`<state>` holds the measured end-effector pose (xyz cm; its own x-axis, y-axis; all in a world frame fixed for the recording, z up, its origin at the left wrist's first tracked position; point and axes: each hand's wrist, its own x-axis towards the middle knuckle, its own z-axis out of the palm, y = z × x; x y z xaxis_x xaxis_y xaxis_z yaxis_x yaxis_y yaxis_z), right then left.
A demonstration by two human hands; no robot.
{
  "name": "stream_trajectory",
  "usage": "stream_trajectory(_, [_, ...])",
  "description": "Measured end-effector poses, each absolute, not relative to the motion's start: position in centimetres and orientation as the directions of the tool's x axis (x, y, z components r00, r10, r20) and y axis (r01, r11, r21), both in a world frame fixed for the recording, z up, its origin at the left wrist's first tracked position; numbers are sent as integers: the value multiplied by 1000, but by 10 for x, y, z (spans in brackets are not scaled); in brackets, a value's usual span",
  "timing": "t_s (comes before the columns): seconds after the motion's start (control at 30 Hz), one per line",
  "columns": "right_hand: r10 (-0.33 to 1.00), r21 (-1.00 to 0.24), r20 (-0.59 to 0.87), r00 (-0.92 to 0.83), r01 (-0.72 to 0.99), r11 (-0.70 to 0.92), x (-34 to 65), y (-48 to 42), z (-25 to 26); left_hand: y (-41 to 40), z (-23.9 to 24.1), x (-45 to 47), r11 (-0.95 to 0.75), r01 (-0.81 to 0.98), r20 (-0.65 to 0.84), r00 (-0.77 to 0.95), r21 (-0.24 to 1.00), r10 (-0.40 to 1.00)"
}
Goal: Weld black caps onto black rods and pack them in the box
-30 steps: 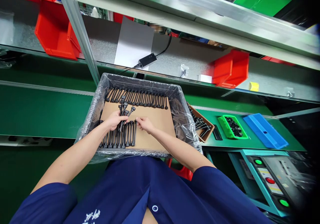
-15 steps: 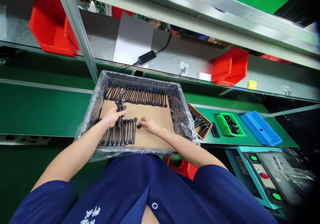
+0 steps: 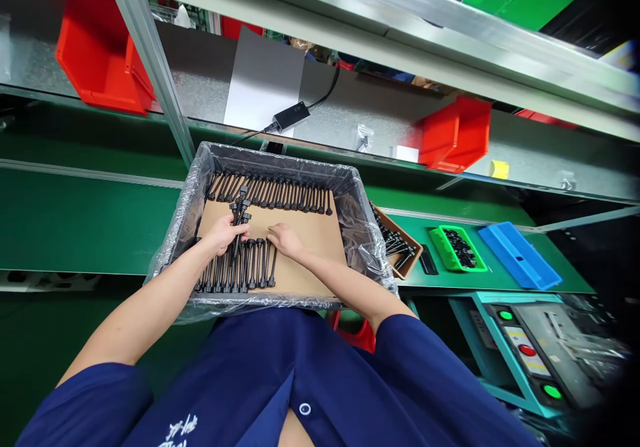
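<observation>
My left hand (image 3: 225,234) is closed around a bundle of black ribbed rods (image 3: 242,202) with wider capped ends, held above the cardboard sheet. My right hand (image 3: 286,239) pinches the upper end of a single black ribbed rod (image 3: 273,268), which lies slightly tilted at the right end of the near row; its top is hidden by the fingers. Similar rods (image 3: 253,267) lie side by side in that near row. A far row of rods (image 3: 285,194) runs along the back of the cardboard (image 3: 310,250), inside a plastic-lined grey crate (image 3: 367,234).
To the right of the crate stand a brown box of rods (image 3: 407,267), a green tray of small black parts (image 3: 453,264) and a blue tray (image 3: 520,254). A shelf above carries red bins (image 3: 455,140) and a black adapter (image 3: 292,116). A button panel (image 3: 527,354) sits lower right.
My right hand has moved left and up a little, to the end of the near row. The rod it held end-on now lies beside the others. My left hand keeps its bundle.
</observation>
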<state>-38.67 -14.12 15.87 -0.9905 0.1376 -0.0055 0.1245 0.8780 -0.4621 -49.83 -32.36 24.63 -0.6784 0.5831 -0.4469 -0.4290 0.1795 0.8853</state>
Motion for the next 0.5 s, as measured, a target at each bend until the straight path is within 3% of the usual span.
stream_trajectory(0.1, [37, -502, -87, -996, 76, 861, -403, -141, 158, -324, 248, -498, 185, -432, -454, -684, 883, 571])
stream_trajectory(0.23, [-47, -571, -74, -996, 4, 821, -398, -142, 157, -323, 252, -497, 211, -469, -502, -673, 858, 543])
stream_trajectory(0.37, [63, -653, -53, -997, 82, 753, -388, -146, 166, -321, 256, -494, 233, -524, -559, -638, 819, 530])
stream_trajectory(0.43, [188, -803, -48, -981, 150, 577, -387, -153, 175, -321, 255, -492, 255, -532, -574, -606, 807, 551])
stream_trajectory(0.5, [263, -945, -133, -956, 202, 256, -388, -166, 185, -322, 252, -491, 267, -501, -548, -578, 823, 604])
